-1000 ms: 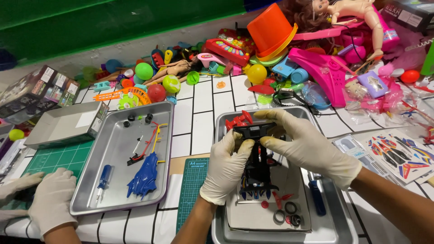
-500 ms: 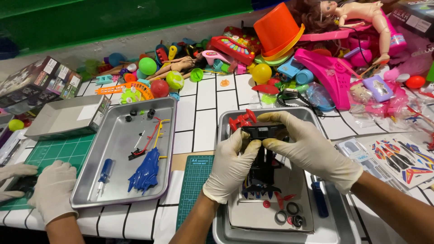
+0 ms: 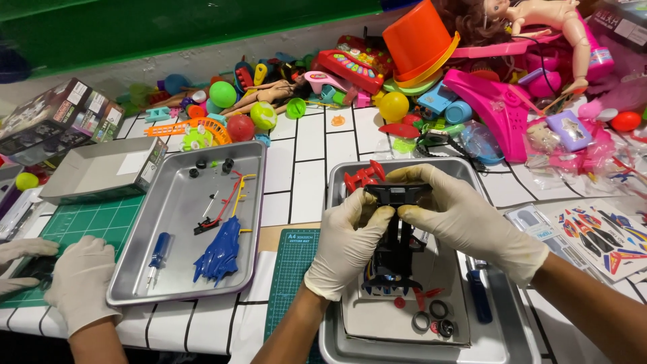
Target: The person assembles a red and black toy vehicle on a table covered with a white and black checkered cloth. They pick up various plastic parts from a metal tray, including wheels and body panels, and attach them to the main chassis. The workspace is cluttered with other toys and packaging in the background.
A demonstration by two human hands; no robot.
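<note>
Both of my hands wear white gloves and hold a black toy car chassis point(image 3: 397, 243) upright over a steel tray point(image 3: 499, 317). My left hand point(image 3: 347, 243) grips its left side, thumb near the top. From the right, my right hand point(image 3: 465, 219) pinches the chassis's top end. A red plastic part point(image 3: 360, 176) sticks up just behind my left fingers. Under the chassis lie a white paper sheet point(image 3: 384, 320), small black rings point(image 3: 431, 315) and red bits point(image 3: 424, 295).
A second steel tray point(image 3: 168, 269) at left holds a blue car body shell point(image 3: 219, 253), a blue screwdriver point(image 3: 159, 249) and small parts. Another person's gloved hands point(image 3: 74, 276) rest on a green cutting mat point(image 3: 81, 219) at far left. Colourful toys point(image 3: 418, 81) crowd the back; sticker sheets point(image 3: 606, 236) lie right.
The view has shifted slightly. My hands keep hold of the chassis and have turned it a little. The other person's hands at left have barely moved.
</note>
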